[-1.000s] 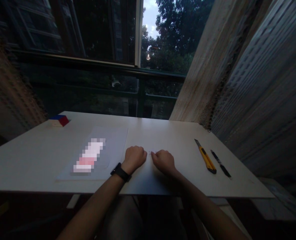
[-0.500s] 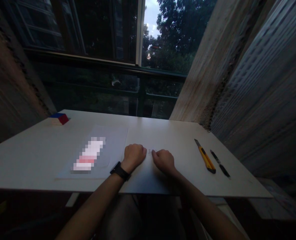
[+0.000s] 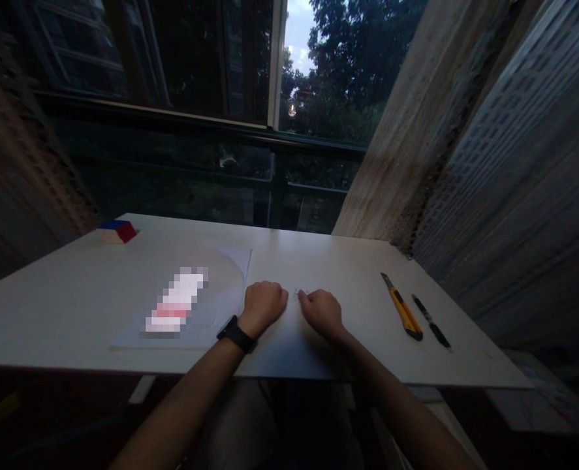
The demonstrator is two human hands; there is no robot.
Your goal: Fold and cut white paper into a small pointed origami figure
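Observation:
Near the front middle of the white table, my left hand [image 3: 266,304] is closed, knuckles up, with a dark watch [image 3: 235,335] on the wrist. My right hand [image 3: 321,313] is closed a short way to its right, the thumb pointing toward the left hand. In the narrow gap between them show small dark marks on something pale [image 3: 297,295]; whether this is a paper piece or the table surface I cannot tell. Fingertips of both hands are hidden, and so is anything they grip. Left of my left hand lie white paper sheets [image 3: 225,287].
A blurred-out bright patch [image 3: 179,300] covers part of the sheets. A yellow utility knife [image 3: 403,310] and a black pen [image 3: 431,323] lie on the right of the table [image 3: 328,258]. A colored puzzle cube [image 3: 117,232] sits far left. Curtains and a window stand behind.
The top right corner of the paper sheets now looks curled up. Slightly more of the dark marks shows between my hands. Both hands stay closed in nearly the same place.

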